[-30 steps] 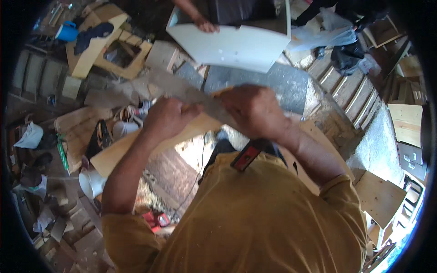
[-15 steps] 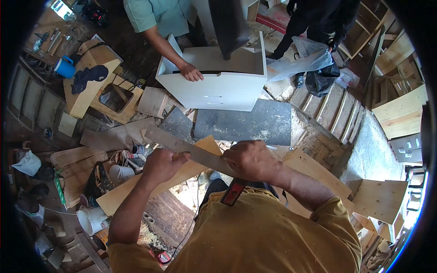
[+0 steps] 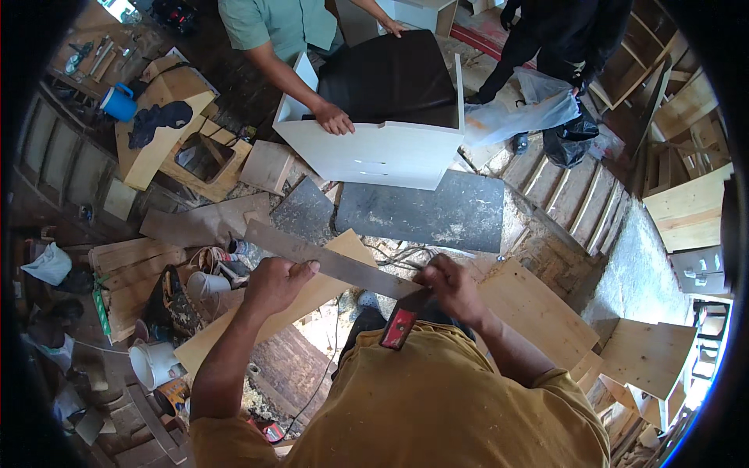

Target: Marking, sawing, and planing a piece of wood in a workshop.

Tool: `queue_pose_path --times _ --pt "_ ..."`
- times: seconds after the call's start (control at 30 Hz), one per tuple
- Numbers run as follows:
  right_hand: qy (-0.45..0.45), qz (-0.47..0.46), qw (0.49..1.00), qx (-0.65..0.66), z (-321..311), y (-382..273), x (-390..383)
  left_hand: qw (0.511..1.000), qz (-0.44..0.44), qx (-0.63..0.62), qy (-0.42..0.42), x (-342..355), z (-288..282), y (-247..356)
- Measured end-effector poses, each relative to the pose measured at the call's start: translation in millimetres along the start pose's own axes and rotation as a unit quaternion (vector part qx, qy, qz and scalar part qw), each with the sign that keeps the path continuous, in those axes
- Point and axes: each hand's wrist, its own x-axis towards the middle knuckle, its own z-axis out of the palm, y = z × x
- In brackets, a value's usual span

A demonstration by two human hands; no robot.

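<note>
A carpenter's square [image 3: 331,264] with a long metal blade and a red-and-black stock [image 3: 399,326] is held in front of my body. My left hand [image 3: 275,287] is closed on the blade left of its middle, thumb lying along the metal. At the corner where blade meets stock, my right hand [image 3: 452,287] has its fingers curled against the square. Below the blade, a long pale wooden board [image 3: 273,312] runs slantwise, passing under my left forearm.
Opposite me a person's hands [image 3: 335,118] rest on a white cabinet [image 3: 367,152] with a dark panel [image 3: 388,82] in it. Another person in dark clothes stands by plastic bags [image 3: 568,132]. Dark boards [image 3: 421,209], buckets [image 3: 152,365] and wood pieces surround me.
My right hand has shifted right along the square toward its corner, showing more of the stock. Across from me, the person has lowered the dark panel into the white cabinet.
</note>
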Motion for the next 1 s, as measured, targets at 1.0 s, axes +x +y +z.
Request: queue_pose_path --times 1.0 --pt "-0.501 -0.152 0.829 -0.196 228.6 78.3 15.1 0.640 -0.416 -0.627 0.157 -333.2 356.8 -80.5"
